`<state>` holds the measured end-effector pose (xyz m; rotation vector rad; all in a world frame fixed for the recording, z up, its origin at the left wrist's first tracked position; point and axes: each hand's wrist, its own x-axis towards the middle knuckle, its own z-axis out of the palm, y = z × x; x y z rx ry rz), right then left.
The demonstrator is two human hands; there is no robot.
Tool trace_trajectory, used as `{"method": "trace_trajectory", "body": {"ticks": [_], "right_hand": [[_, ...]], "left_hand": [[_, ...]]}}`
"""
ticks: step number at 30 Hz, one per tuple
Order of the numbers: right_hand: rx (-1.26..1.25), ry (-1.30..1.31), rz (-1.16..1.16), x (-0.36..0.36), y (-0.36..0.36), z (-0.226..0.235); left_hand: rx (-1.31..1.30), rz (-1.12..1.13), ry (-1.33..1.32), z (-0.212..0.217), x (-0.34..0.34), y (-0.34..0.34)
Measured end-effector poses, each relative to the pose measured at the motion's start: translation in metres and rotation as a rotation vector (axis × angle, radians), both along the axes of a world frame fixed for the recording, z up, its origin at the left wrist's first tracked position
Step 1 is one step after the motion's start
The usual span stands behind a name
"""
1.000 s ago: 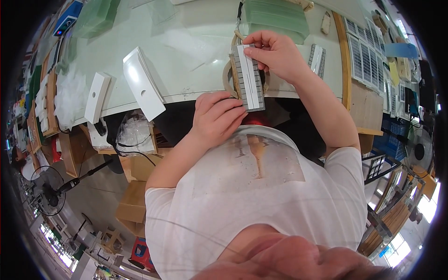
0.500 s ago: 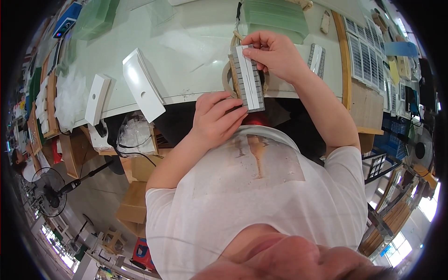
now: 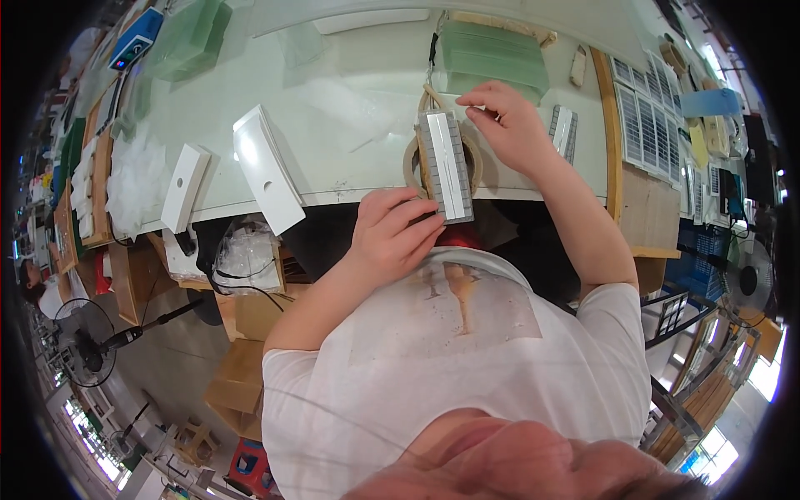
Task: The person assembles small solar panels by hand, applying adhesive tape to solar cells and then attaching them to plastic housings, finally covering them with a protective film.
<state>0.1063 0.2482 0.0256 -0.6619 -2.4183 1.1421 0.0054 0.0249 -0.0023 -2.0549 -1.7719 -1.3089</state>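
A narrow grey piece with tile-like lines and a white strip down its middle lies at the table's near edge. Beneath it are a strip of wood and a round tan ring, perhaps a tape roll, mostly hidden. My left hand grips the near end of the grey piece, fingertips along its left edge. Just right of its far end hovers my right hand, fingers loosely bent and apart, with nothing visible in them. A similar grey piece lies farther right.
White panels, a long one and a short one, overhang the table's front edge at left. Green glass-like sheets are stacked behind the work. A wooden edge strip bounds the right. A blue box sits far left.
My right hand has let go of the far end of the grey piece and moved right. My left hand keeps its hold. The whole view has shifted slightly.
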Motion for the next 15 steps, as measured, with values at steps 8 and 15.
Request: {"method": "trace_trajectory", "body": {"ticks": [8, 15], "right_hand": [[0.093, -0.024, 0.071, -0.0036, -0.0032, -0.002], [0.101, -0.025, 0.074, -0.0028, -0.0038, -0.0015]], "left_hand": [[-0.011, 0.011, -0.003, 0.0034, -0.0018, 0.0009], [-0.006, 0.002, -0.004, 0.0012, -0.0024, 0.0005]]}}
